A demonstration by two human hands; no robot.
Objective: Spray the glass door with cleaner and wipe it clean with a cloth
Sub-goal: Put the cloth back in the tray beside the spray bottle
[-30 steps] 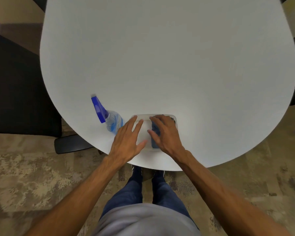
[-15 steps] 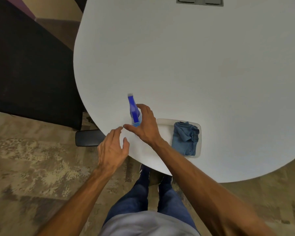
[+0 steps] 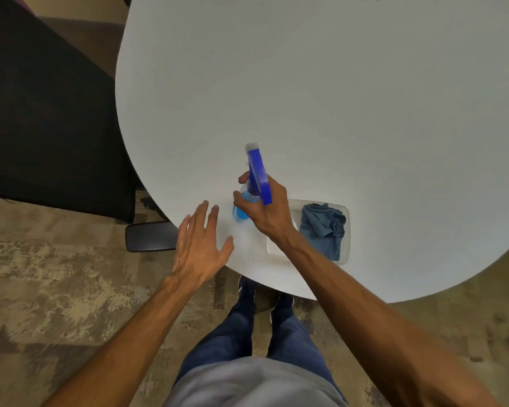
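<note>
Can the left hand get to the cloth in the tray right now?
Probably not directly: the right hand, shut on the spray bottle, and its forearm lie between the open left hand and the cloth.

White table (image 3: pixel 335 98); tray (image 3: pixel 345 254) near edge.

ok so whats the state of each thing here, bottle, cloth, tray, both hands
spray bottle: gripped around its neck by the right hand, blue liquid inside, nozzle pointing away from the person
right hand: closed around the bottle
left hand: open, fingers spread, holding nothing, over the table edge
cloth: crumpled, lying in the tray, untouched
tray: flat on the table, holding the cloth
table: white top, otherwise bare
</note>
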